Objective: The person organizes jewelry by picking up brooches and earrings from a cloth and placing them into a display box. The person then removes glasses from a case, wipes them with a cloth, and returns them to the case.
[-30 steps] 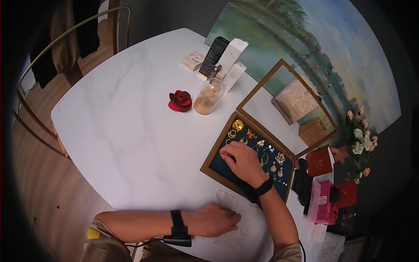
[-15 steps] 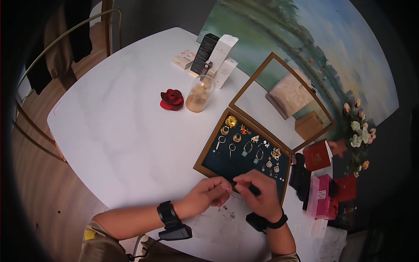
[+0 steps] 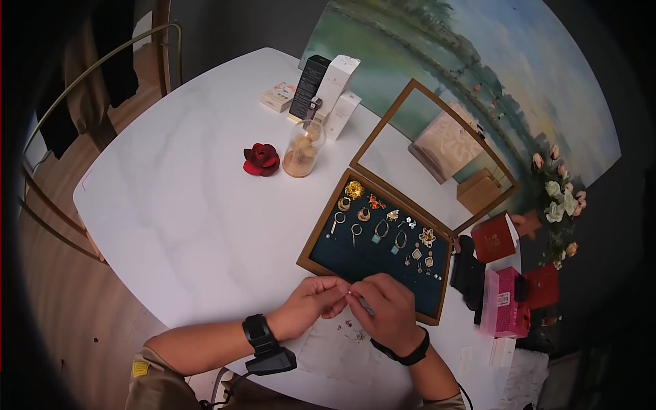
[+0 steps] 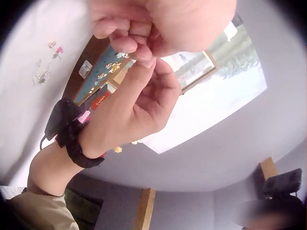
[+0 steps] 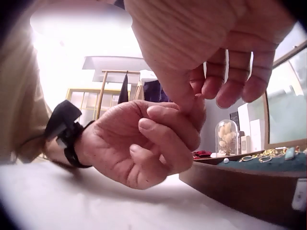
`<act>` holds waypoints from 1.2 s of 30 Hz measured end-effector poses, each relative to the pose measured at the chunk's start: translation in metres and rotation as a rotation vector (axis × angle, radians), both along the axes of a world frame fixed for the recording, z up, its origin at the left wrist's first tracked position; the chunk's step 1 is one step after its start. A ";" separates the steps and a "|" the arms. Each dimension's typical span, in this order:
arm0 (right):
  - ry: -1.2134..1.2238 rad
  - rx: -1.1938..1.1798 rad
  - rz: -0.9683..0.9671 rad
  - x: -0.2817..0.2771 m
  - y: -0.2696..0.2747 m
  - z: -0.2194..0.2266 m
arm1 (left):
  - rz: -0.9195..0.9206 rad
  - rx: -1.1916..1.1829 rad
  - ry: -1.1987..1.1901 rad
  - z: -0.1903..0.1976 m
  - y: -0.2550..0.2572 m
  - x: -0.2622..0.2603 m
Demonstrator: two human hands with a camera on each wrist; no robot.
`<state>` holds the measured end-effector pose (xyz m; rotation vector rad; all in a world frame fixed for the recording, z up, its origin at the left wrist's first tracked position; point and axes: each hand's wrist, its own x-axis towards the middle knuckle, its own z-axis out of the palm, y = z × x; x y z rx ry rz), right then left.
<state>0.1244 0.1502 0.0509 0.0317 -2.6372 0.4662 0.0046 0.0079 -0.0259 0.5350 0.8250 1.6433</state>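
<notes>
In front of an open jewellery case (image 3: 309, 247), the left hand (image 3: 306, 309) and right hand (image 3: 393, 313) meet at their fingertips. Thumbs and forefingers pinch a tiny white item (image 3: 350, 292), too small to make out, mostly covered by fingers. The other fingers of the left hand (image 5: 144, 143) are curled. Rows of earrings (image 3: 380, 232), rings and brooches lie on the case's dark cloth. Several small loose jewellery pieces (image 3: 355, 335) lie on a pale cloth (image 3: 324, 352) below the hands, seen also as loose pieces (image 4: 42, 74) in the left wrist view.
Beyond the case stand a glass dome (image 3: 304, 149), a red flower (image 3: 261, 159) and upright boxes (image 3: 336, 82). The case's mirrored lid (image 3: 396, 109) is raised. At right are a red box (image 3: 493, 239), a pink box (image 3: 507, 301) and artificial flowers (image 3: 564, 201).
The right hand has come back from over the case, and the left hand has lifted from the cloth; their fingertips now meet. The head view has shifted slightly.
</notes>
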 end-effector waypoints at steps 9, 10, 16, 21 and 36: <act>-0.024 0.136 0.069 0.003 0.011 0.004 | 0.038 -0.058 0.007 0.001 -0.001 0.004; -0.032 0.091 0.078 0.003 0.012 0.005 | 0.039 -0.047 0.005 0.001 -0.001 0.003; -0.092 -0.051 0.083 -0.001 0.011 0.015 | 0.074 -0.045 0.012 0.002 -0.002 0.002; -0.093 -0.144 0.060 -0.027 0.031 0.017 | 0.064 -0.025 -0.049 -0.007 -0.001 0.004; -0.193 0.070 0.022 -0.087 0.051 -0.020 | -0.055 0.108 0.301 -0.005 -0.002 0.017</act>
